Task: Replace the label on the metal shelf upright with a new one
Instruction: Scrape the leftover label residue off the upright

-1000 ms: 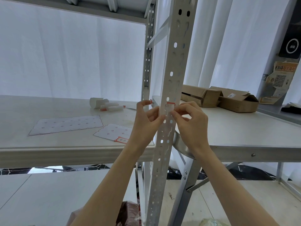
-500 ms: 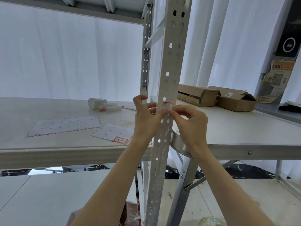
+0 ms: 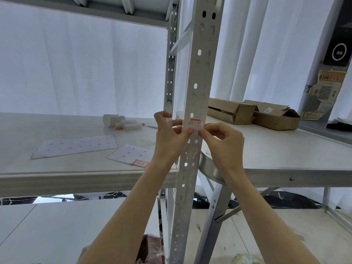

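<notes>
A perforated white metal upright (image 3: 198, 73) rises through the middle of the head view. A small white label with a red top edge (image 3: 195, 123) sits on its front face at hand height. My left hand (image 3: 168, 136) pinches the label's lower left part with its fingertips. My right hand (image 3: 222, 139) pinches its lower right corner, which looks lifted off the metal. On the shelf to the left, a sheet (image 3: 131, 154) carries one red-bordered label marked 4-2 (image 3: 141, 163).
A larger used backing sheet (image 3: 76, 146) and several white paper rolls (image 3: 122, 122) lie on the white shelf board (image 3: 76, 172). Two open cardboard boxes (image 3: 253, 113) stand on the table to the right. A second upright (image 3: 171, 63) stands behind.
Both hands stay on the label. The fingertips have shifted slightly along its lower edge, and the head view has moved a little.
</notes>
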